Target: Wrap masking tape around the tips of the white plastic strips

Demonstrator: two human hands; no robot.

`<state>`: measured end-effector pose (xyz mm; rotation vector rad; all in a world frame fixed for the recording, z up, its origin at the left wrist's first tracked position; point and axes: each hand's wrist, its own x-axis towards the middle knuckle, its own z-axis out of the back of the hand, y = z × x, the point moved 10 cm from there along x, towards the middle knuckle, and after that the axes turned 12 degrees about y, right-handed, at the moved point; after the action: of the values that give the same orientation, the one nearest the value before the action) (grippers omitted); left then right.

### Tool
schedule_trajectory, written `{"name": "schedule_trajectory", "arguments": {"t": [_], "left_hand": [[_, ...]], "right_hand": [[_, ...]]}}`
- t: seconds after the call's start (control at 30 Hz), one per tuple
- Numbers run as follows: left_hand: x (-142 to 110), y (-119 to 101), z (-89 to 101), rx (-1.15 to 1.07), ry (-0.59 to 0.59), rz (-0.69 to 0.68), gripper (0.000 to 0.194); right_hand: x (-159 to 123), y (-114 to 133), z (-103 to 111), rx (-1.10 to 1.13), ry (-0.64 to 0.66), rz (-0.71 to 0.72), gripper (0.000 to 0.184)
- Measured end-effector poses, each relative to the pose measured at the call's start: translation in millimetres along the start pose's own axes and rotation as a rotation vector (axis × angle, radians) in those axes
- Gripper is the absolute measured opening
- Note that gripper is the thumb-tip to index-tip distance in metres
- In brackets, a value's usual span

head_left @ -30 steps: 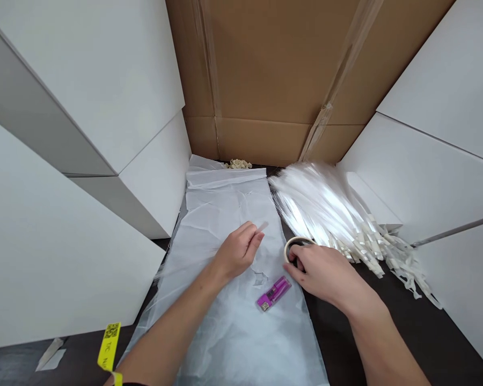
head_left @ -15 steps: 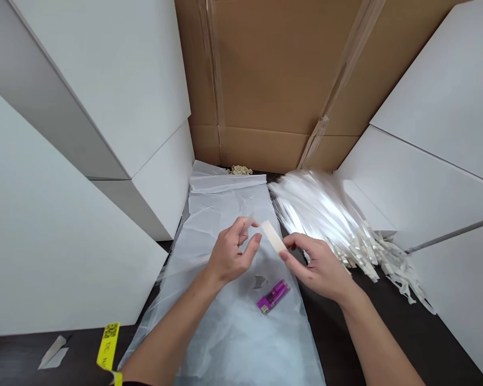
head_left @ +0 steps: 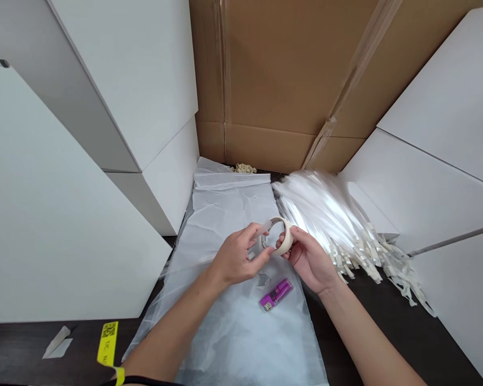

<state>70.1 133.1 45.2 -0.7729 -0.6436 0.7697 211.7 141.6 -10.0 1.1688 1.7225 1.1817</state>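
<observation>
As I watch, the right hand (head_left: 309, 261) grips the masking tape (head_left: 285, 241), the left hand (head_left: 237, 255) pinches its end (head_left: 262, 231), and a slip could stick it to the plastic sheet (head_left: 233, 335).

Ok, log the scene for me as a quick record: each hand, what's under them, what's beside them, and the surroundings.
left hand: fingers at the pulled-out end of the roll of masking tape
right hand: gripping the roll of masking tape
under hands: crumpled white plastic sheet, with a purple plastic device on it
beside hands: bundle of glossy white strips, cream ends fanned out
surroundings: dark tabletop, white panels, cardboard wall
</observation>
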Motion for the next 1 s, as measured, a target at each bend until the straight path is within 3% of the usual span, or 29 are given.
{"name": "schedule_trajectory", "arguments": {"t": [0.1, 0.23, 0.4, 0.77, 1.0], "left_hand": [[1.5, 2.0, -8.5, 0.021, 0.04, 0.012, 0.025], [1.6, 1.7, -6.2, 0.029, -0.014, -0.004, 0.023], [0.4, -3.9, 0.8, 0.046, -0.073, -0.033, 0.025], [0.9, -0.3, -4.8, 0.218, -0.056, -0.038, 0.019], [3.9, 15.1, -3.1, 0.04, -0.043, 0.099, 0.011]], "right_hand": [[-0.2, 2.3, 1.8, -0.002, -0.01, 0.018, 0.027], [-3.4, 12.4, -8.1, -0.061, 0.082, 0.082, 0.024], [-9.4, 19.3, -26.4, -0.345, 0.191, 0.132, 0.033], [-12.8, 24.0, -32.8, -0.857, 0.116, 0.172, 0.028], [-13.4, 18.6, -34.5, -0.924, 0.148, 0.153, 0.03]]}}
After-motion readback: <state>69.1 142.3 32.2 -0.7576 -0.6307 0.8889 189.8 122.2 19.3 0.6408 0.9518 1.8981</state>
